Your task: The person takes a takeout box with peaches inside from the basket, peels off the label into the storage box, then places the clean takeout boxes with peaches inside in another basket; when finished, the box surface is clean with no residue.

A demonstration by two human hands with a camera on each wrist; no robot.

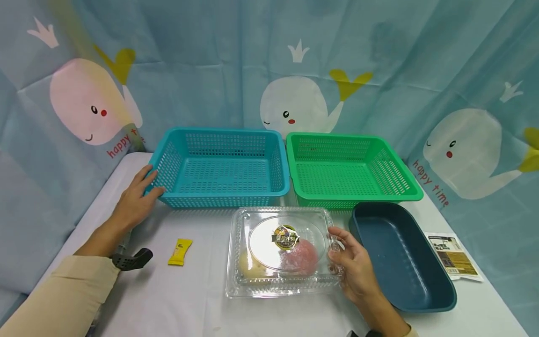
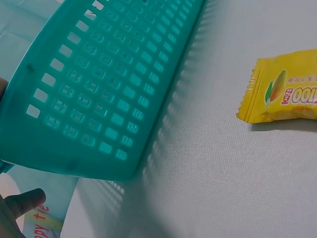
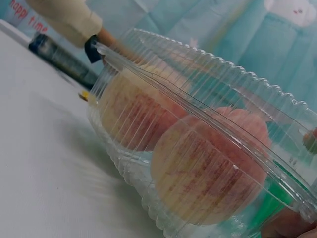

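Observation:
My right hand (image 1: 353, 267) grips the right edge of a clear plastic clamshell box (image 1: 242, 288), with a round label (image 1: 285, 237) on its lid. Through its ribbed wall, two yellow-and-pink peaches (image 3: 210, 178) show in the right wrist view. The box casts a shadow on the white table there. At the front left corner of a blue slotted basket (image 1: 223, 199), my left hand (image 1: 134, 201) touches the rim with loosely spread fingers. A small yellow wrapped candy (image 1: 181, 252) lies nearer to me than that basket, left of the box.
Beside the blue basket stands a green slotted basket (image 1: 353, 194). A dark blue tub (image 1: 396, 260) is at the right, and a flat printed packet (image 1: 455, 257) lies past it. Below my left forearm is a partly hidden dark, long thing (image 3: 64, 59). A whale-print curtain (image 1: 202, 56) hangs behind.

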